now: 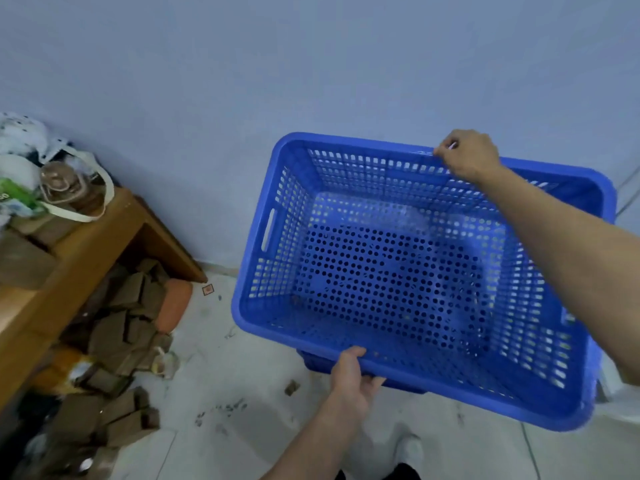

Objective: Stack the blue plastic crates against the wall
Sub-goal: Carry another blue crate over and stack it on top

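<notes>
A large blue perforated plastic crate is held up in front of the pale blue wall, empty and tilted down to the right. My left hand grips its near rim from below. My right hand grips the far rim, the forearm crossing over the crate's right side. Under the near edge, part of another blue crate shows, mostly hidden by the held one.
A wooden table stands at the left, with bags and clutter on top. Cardboard boxes and an orange object are piled under it. The white tiled floor is scuffed, with small scraps. My feet show at the bottom.
</notes>
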Demonstrator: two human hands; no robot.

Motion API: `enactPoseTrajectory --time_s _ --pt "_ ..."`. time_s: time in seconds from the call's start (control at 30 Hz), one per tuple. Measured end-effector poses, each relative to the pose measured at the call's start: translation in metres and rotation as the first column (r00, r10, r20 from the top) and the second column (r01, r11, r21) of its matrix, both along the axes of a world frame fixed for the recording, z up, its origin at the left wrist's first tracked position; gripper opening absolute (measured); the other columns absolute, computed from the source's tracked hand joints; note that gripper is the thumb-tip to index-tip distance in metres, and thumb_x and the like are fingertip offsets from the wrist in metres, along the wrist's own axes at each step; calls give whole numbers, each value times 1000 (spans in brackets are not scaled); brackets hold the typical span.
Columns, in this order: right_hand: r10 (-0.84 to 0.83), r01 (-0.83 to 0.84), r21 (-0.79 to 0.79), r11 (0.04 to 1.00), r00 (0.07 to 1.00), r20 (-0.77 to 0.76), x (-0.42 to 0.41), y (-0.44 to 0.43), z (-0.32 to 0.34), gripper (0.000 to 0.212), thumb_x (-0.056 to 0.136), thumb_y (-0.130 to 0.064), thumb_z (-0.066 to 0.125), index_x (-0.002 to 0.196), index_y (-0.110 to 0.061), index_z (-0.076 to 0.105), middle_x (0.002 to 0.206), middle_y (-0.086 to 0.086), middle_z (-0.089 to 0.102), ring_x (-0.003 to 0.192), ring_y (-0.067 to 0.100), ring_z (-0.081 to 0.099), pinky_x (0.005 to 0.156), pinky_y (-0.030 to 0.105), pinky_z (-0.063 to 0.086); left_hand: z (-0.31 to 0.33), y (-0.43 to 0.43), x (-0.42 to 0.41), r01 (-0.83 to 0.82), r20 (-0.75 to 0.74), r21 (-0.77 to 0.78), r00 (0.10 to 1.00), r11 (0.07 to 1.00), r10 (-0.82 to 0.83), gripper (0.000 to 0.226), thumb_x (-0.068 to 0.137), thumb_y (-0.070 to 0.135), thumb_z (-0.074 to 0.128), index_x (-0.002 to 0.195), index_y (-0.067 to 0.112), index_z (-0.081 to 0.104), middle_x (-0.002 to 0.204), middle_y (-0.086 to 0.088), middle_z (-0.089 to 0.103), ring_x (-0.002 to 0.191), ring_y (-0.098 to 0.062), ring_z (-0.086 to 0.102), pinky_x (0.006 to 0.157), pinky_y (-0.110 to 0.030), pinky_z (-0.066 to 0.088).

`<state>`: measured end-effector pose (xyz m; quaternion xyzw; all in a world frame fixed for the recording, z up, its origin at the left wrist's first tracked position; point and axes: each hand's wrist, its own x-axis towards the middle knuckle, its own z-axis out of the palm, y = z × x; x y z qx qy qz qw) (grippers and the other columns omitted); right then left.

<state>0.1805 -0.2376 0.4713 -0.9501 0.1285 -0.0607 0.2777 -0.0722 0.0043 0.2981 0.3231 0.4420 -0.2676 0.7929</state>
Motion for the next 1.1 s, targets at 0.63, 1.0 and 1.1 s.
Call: enactPoseTrajectory --time_s 0.63,1.0,1.1 --pt "113 -138 -97 986 968 -224 76 -68 -92 33 96 -33 61 119 -10 61 124 18 62 100 38 60 89 51 52 -20 -70 37 83 -119 240 991 967 -56 33 94 3 57 127 -4 59 105 -22 68 83 -32 64 56 -39 55" --pt "166 -183 -186 966 981 -101 114 -48 -65 31 93 -28 64 121 -15 61 126 16 59 110 36 57 92 47 51 7 -53 59 142 12 307 988 941 -153 20 96 9 52 76 9 55 41 1 56 40 -12 58 52 -33 57" --pt "166 -188 -235 954 980 -111 123 -45 -62 30 92 -26 63 120 -16 61 124 16 58 115 35 53 93 43 48 13 -55 62 151 0 292 988 944 -157 10 95 11 54 87 7 58 52 -5 62 58 -21 62 45 -29 56"
